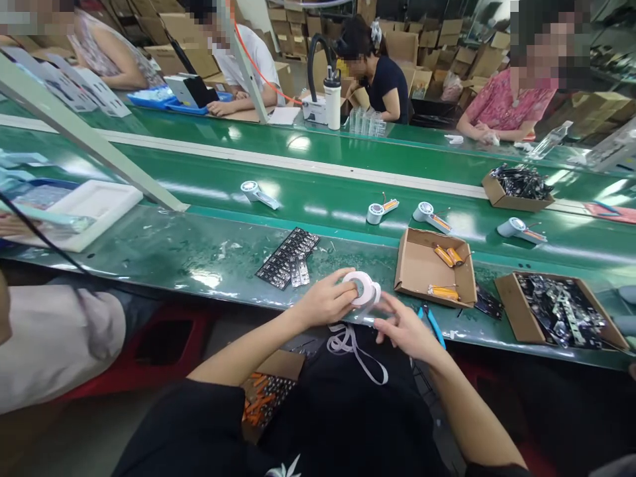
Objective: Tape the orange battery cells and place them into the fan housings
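My left hand [330,298] is closed around a roll of white tape [358,285], its fingers at the roll's hole. Close by on the right, my right hand [405,329] has its thumb and fingers apart beside the roll, slightly blurred. Below both hands, a loose white ribbon-like strip [368,368] lies on my dark clothing. Black circuit boards [288,258] lie on the bench to the left of my hands. Blue-handled pliers [433,326] rest just beyond my right hand. A cardboard tray [407,288] at the right holds several orange battery cells [443,292].
Several pale blue handheld units [375,212] lie along the green belt [318,179]. At the right, a cardboard box [511,311] holds dark metallic parts; another parts box [491,192] stands farther back. A post [99,139] slants at left. Co-workers sit across and beside me.
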Motion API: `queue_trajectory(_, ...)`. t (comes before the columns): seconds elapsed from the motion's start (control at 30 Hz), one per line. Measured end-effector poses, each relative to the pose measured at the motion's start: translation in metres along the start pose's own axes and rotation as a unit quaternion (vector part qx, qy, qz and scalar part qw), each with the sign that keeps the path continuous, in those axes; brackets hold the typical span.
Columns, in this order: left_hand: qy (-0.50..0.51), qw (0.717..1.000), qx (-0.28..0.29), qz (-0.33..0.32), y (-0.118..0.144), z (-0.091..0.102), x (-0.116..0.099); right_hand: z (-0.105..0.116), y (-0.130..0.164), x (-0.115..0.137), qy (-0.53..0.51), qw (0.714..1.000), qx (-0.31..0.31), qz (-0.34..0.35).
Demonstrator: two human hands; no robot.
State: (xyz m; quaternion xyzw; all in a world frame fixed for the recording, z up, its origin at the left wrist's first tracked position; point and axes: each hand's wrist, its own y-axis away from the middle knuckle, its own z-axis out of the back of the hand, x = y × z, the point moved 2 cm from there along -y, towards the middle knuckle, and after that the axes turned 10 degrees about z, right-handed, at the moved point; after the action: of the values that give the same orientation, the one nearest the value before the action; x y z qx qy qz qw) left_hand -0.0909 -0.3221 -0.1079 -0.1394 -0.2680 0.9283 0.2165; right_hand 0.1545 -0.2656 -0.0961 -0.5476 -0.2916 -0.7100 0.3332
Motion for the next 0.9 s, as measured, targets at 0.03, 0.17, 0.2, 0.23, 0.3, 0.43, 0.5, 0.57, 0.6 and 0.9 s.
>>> queue_trajectory(0.03,-0.002,1.0,-0.007,-0.006,-0.002,0.006,0.0,-0.006,-0.003,0.007,0.007,0.999,0.039,0.012)
queue_trajectory(0.17,-0.051,0.997,0.01,0.05,0.01,0.034,0.023,-0.015,0.014,0.032,0.06,0.975,0.197,0.081)
queue_trajectory(0.2,-0.061,0.996,0.009,0.067,0.018,0.041,0.031,-0.012,0.02,0.035,0.064,0.963,0.245,0.091)
queue_trajectory(0.23,-0.068,0.994,0.004,0.082,0.026,0.048,0.038,-0.007,0.024,0.036,0.071,0.95,0.287,0.098)
queue_trajectory(0.3,-0.074,0.991,-0.021,0.106,0.04,0.059,0.047,0.017,0.021,0.031,0.117,0.942,0.297,0.1)
queue_trajectory(0.43,-0.06,0.987,-0.055,0.137,0.047,0.066,0.041,0.108,-0.024,0.012,0.411,0.911,-0.014,0.001)
queue_trajectory(0.5,-0.045,0.989,-0.044,0.135,0.038,0.062,0.029,0.15,-0.051,0.005,0.563,0.817,-0.101,-0.072)
queue_trajectory(0.57,-0.028,0.992,-0.03,0.116,0.025,0.056,0.015,0.176,-0.074,-0.001,0.631,0.759,-0.108,-0.118)
queue_trajectory(0.6,-0.02,0.994,-0.026,0.104,0.019,0.052,0.009,0.184,-0.082,-0.004,0.64,0.75,-0.103,-0.13)
queue_trajectory(0.9,-0.029,0.998,0.052,0.027,0.004,0.036,-0.016,0.139,-0.058,0.006,0.319,0.922,-0.212,0.054)
